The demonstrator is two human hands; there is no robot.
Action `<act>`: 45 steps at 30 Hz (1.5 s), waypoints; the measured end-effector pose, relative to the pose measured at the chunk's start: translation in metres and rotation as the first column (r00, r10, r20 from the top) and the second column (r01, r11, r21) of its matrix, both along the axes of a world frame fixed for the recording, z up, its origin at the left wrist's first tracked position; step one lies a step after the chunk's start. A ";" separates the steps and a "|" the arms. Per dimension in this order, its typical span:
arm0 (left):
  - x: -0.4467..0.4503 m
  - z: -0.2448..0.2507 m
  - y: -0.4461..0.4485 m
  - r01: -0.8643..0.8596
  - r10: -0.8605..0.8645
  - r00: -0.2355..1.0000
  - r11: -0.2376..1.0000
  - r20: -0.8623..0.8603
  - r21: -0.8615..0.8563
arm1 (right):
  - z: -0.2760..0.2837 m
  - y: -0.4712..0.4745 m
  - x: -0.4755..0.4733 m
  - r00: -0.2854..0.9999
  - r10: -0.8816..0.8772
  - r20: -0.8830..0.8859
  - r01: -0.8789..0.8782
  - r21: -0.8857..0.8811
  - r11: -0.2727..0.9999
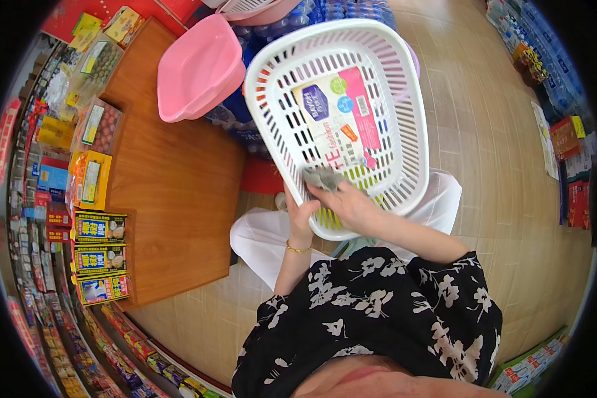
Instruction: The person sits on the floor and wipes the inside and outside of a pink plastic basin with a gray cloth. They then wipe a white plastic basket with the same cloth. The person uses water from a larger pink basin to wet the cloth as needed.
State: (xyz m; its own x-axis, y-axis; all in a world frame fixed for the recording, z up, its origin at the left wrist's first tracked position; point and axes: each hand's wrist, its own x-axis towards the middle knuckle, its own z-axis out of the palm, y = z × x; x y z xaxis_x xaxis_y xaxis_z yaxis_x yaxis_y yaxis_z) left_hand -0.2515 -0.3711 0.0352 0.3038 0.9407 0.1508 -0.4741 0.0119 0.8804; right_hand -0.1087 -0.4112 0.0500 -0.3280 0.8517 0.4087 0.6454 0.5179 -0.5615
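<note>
A white slotted plastic basket [412, 164] is tilted in front of me above my lap, its open side facing up at me. My left hand [301, 214] grips the basket's near left rim, thumb on the inside. Inside that near left corner, my right hand [346, 201] presses a crumpled grey cloth [323, 178] against the slotted wall. A printed paper label [338, 119] lies on the basket's bottom. The cloth and the wall hide parts of the fingers.
A brown wooden counter [179, 209] stands at my left, with boxed goods [99, 231] along it. A pink plastic basin [199, 69] lies beyond, beside packs of bottled water [298, 20]. More wrapped bottles [547, 54] line the right. Snack shelves [144, 348] run along the lower left.
</note>
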 end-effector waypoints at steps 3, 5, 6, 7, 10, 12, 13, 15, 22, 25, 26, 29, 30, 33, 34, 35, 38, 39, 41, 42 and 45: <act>0.001 0.016 0.003 -0.030 0.030 1.000 0.998 -0.008 0.056 | -0.014 -0.010 -0.004 0.996 -0.017 -0.089 0.013 -0.050 0.999; 0.007 0.011 0.003 -0.084 0.089 0.995 0.990 -0.043 0.113 | 0.000 -0.010 0.000 0.996 -0.050 -0.080 0.024 -0.299 0.954; 0.010 0.017 0.000 -0.122 0.124 0.992 0.988 -0.012 0.099 | 0.003 -0.009 0.002 0.993 -0.066 -0.097 0.038 -0.266 0.963; 0.015 0.023 -0.003 -0.177 0.180 0.983 0.980 -0.026 0.086 | -0.001 -0.005 0.004 0.977 -0.054 -0.205 0.020 -0.165 0.986; 0.007 0.015 0.003 -0.196 0.192 0.980 0.976 0.058 0.091 | 0.003 0.001 0.008 0.991 -0.030 -0.134 0.017 -0.093 0.996; 0.010 0.024 -0.001 -0.225 0.214 0.972 0.967 0.101 0.118 | -0.003 0.002 0.016 0.999 -0.043 -0.013 0.043 -0.006 0.999; 0.010 0.028 -0.001 -0.211 0.205 0.977 0.964 0.054 0.164 | -0.009 0.007 0.020 0.998 -0.051 0.047 0.049 0.045 0.998; 0.005 0.033 -0.001 -0.192 0.208 0.977 0.947 -0.038 0.256 | -0.027 0.015 0.044 0.932 -0.194 0.306 0.180 0.076 0.981; 0.011 0.029 0.002 -0.214 0.228 0.973 0.942 -0.025 0.258 | -0.030 0.032 0.071 0.799 -0.522 0.299 0.438 0.306 0.845; 0.012 0.031 0.004 -0.226 0.238 0.971 0.935 -0.013 0.275 | -0.033 0.032 0.057 0.857 -0.449 0.252 0.427 0.139 0.893; 0.013 0.031 0.004 -0.227 0.237 0.972 0.933 -0.001 0.281 | -0.033 0.029 0.050 0.882 -0.411 0.233 0.405 0.074 0.911; 0.008 0.029 0.005 -0.234 0.251 0.968 0.934 -0.030 0.269 | -0.021 0.019 0.014 0.978 -0.210 -0.017 0.210 0.022 0.977; 0.007 0.026 0.003 -0.246 0.255 0.967 0.940 -0.009 0.238 | -0.015 0.017 0.003 0.987 -0.141 -0.080 0.144 0.032 0.989; 0.007 0.024 -0.002 -0.261 0.257 0.965 0.958 0.050 0.122 | -0.008 0.010 -0.006 0.983 -0.136 -0.124 0.141 0.035 0.989; 0.010 0.023 -0.004 -0.283 0.279 0.959 0.954 0.055 0.098 | -0.006 0.012 -0.001 0.982 -0.170 -0.083 0.172 0.019 0.985; 0.012 0.023 -0.006 -0.305 0.301 0.952 0.950 0.058 0.074 | -0.007 0.014 0.005 0.978 -0.202 -0.041 0.203 0.005 0.979; 0.012 0.023 -0.007 -0.319 0.313 0.947 0.943 0.071 0.098 | -0.012 0.029 0.030 0.943 -0.333 0.028 0.330 0.066 0.942; 0.012 0.023 -0.007 -0.317 0.310 0.948 0.943 0.076 0.098 | -0.013 0.033 0.037 0.923 -0.381 0.055 0.377 0.069 0.924; 0.012 0.022 -0.006 -0.340 0.334 0.940 0.935 0.067 0.103 | -0.015 0.035 0.038 0.916 -0.391 0.086 0.385 0.075 0.920; 0.013 0.020 -0.007 -0.354 0.348 0.935 0.929 0.069 0.105 | -0.015 0.033 0.036 0.918 -0.384 0.097 0.378 0.073 0.923; 0.017 0.022 -0.007 -0.377 0.370 0.926 0.917 0.069 0.134 | -0.020 0.027 0.031 0.917 -0.395 0.064 0.390 0.068 0.918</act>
